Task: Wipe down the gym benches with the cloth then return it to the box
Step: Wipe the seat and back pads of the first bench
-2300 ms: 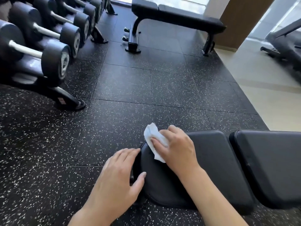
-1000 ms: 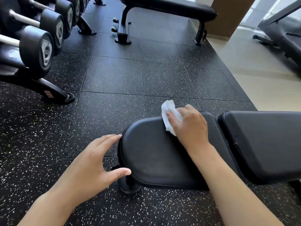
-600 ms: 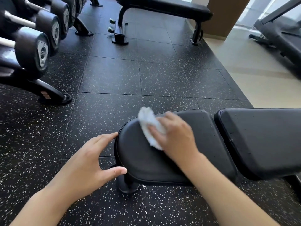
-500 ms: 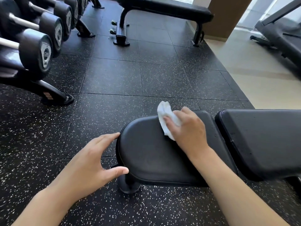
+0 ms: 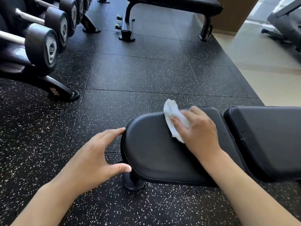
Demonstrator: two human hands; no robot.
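A black padded seat (image 5: pixel 153 150) of the near gym bench lies low in the head view, with its back pad (image 5: pixel 268 136) to the right. My right hand (image 5: pixel 201 132) grips a bunched white cloth (image 5: pixel 171 114) and presses it on the far edge of the seat. My left hand (image 5: pixel 91 157) is spread at the rounded left end of the seat, its fingertips and thumb touching the rim. No box is in view.
A rack of black dumbbells (image 5: pixel 42 44) runs along the left, its foot (image 5: pixel 65 92) jutting onto the speckled rubber floor. A second flat bench (image 5: pixel 179 4) stands at the back. A treadmill (image 5: pixel 285 25) sits on the pale floor at the far right.
My right hand swept the cloth left and back right across the seat's far edge. My left hand shifted slightly closer against the seat's end.
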